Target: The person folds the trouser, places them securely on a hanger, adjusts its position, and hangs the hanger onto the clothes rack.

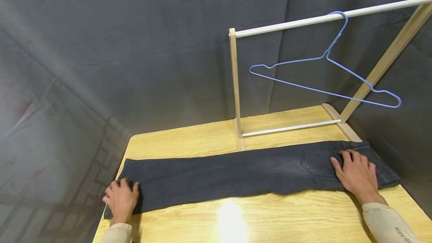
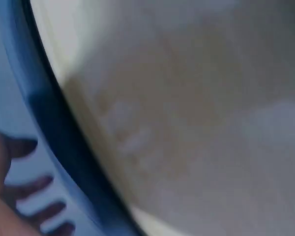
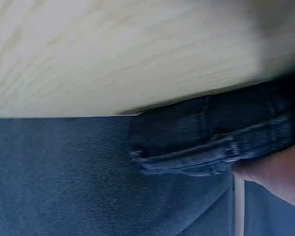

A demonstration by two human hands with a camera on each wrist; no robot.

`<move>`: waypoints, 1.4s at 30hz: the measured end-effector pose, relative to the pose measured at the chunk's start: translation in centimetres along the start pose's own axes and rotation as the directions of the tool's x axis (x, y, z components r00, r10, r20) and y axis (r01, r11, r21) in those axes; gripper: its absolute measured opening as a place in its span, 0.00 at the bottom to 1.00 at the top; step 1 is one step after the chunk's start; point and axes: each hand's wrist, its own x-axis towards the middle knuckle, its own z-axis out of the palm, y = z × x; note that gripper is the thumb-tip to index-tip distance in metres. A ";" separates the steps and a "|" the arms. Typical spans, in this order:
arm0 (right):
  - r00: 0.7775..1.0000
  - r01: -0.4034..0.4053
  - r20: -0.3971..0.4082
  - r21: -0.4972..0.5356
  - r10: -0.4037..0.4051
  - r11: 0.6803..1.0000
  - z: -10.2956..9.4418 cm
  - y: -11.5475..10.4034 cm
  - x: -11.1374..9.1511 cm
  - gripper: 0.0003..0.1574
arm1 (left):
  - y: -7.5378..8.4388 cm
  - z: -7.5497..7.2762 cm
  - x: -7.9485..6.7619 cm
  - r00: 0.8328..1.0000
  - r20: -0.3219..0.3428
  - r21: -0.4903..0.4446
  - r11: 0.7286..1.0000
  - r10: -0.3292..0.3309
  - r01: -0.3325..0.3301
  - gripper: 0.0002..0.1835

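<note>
A pair of dark jeans [image 1: 219,175], folded lengthwise, lies flat across the wooden table, its waist end at the right and its leg ends at the left. My left hand [image 1: 120,200] is over the leg ends, close to the table's left edge. Fingers [image 2: 34,187] of that hand are spread apart in the left wrist view, which is blurred. On the seat of the jeans, beside the stitched back pocket [image 1: 318,163], rests my right hand [image 1: 359,171] with relaxed fingers. The right wrist view has the thick waistband end [image 3: 187,142] close up, next to the thumb.
Behind the jeans stands a small rack with a white top bar [image 1: 287,25], wooden posts [image 1: 235,81] and a lower white bar [image 1: 290,128]. A blue wire hanger [image 1: 325,53] hangs from the top bar. Grey curtains [image 1: 168,48] surround the wooden table [image 1: 189,138].
</note>
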 end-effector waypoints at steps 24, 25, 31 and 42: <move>0.939 0.239 0.242 0.050 -0.244 0.970 1.0 -4.6 -1.3 0.37 | 20.1 7.9 -7.6 0.632 0.420 -0.157 0.738 0.652 -0.656 0.30; 0.939 0.235 0.247 0.053 -0.241 0.971 1.0 -4.5 -1.3 0.38 | 19.1 7.9 -7.0 0.642 0.398 -0.160 0.738 0.656 -0.655 0.30; 0.937 0.223 0.260 0.065 -0.232 0.973 0.7 -4.2 -1.1 0.37 | 12.7 7.5 -3.3 0.702 0.270 -0.116 0.746 0.659 -0.656 0.30; 0.934 0.213 0.268 0.115 -0.236 0.970 0.7 -4.1 -1.0 0.37 | 3.0 5.2 1.5 0.798 0.220 -0.066 0.825 0.561 -0.561 0.29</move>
